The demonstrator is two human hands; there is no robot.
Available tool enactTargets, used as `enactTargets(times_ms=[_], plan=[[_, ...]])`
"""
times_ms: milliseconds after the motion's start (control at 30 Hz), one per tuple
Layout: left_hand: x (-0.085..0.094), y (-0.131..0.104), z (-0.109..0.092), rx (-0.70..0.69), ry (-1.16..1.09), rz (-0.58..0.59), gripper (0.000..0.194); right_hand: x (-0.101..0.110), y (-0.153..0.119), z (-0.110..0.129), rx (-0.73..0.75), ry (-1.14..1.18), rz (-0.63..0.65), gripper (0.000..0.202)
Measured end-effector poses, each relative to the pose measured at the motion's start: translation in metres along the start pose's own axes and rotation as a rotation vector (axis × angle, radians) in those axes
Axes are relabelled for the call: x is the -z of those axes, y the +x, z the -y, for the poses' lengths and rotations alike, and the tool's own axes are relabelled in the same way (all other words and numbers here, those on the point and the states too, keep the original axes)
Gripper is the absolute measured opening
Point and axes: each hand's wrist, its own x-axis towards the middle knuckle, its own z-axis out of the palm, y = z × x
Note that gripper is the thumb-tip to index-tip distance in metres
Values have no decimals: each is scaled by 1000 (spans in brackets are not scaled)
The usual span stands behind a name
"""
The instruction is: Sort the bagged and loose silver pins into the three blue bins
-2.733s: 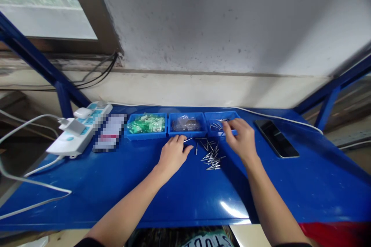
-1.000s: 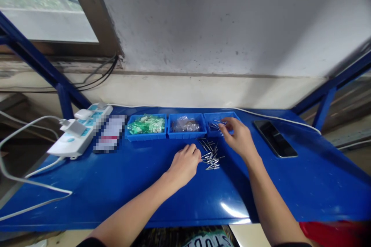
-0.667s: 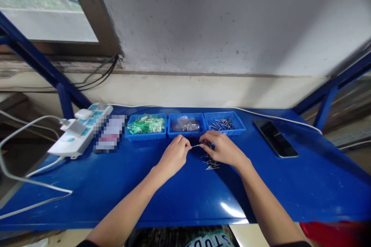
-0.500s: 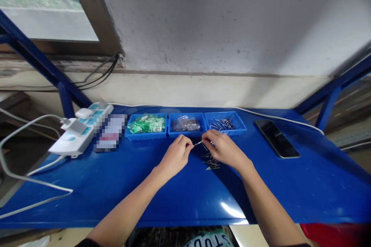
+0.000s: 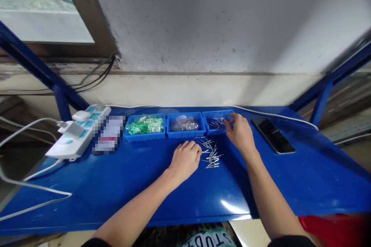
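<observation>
My left hand (image 5: 187, 159) rests on the blue table with its fingers curled, at the left side of a loose pile of thin silvery rivets (image 5: 213, 158). Its fingertips are turned down, and whatever they pinch is hidden. My right hand (image 5: 241, 133) reaches over the front right corner of the right-hand blue bin (image 5: 222, 132). Thumb and fingers are bent together at the bin's rim; I cannot make out what is between them. More dark, thin rivets (image 5: 216, 122) lie inside that bin.
A middle bin (image 5: 185, 134) holds clear bags of brownish parts; the left bin (image 5: 145, 136) holds green-and-silver bagged pieces. A black phone (image 5: 273, 135) lies right, another phone (image 5: 109, 133) left beside a white power strip (image 5: 68, 142) with cables. Blue frame posts stand at both sides.
My hands have parted from a thin rivet held between them. The right hand moved right to the bin; the left moved slightly right and down beside the pile, which is now uncovered.
</observation>
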Motion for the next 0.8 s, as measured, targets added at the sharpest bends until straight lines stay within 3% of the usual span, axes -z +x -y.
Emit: enactTargets(times_ms=[67, 200, 267, 400, 800], plan=[[5, 0, 8, 49, -110, -60, 13, 1, -4, 14, 127, 122, 50, 29], [14, 1, 24, 132, -367, -167, 15, 4, -15, 45, 446, 324, 362, 18], [16, 2, 28, 181, -444, -195, 17, 4, -19, 55, 483, 320, 454, 19], [14, 3, 27, 224, -478, -212, 18, 4, -22, 62, 432, 292, 455, 21], [14, 3, 20, 292, -521, -230, 20, 5, -23, 66, 497, 160, 428, 20]])
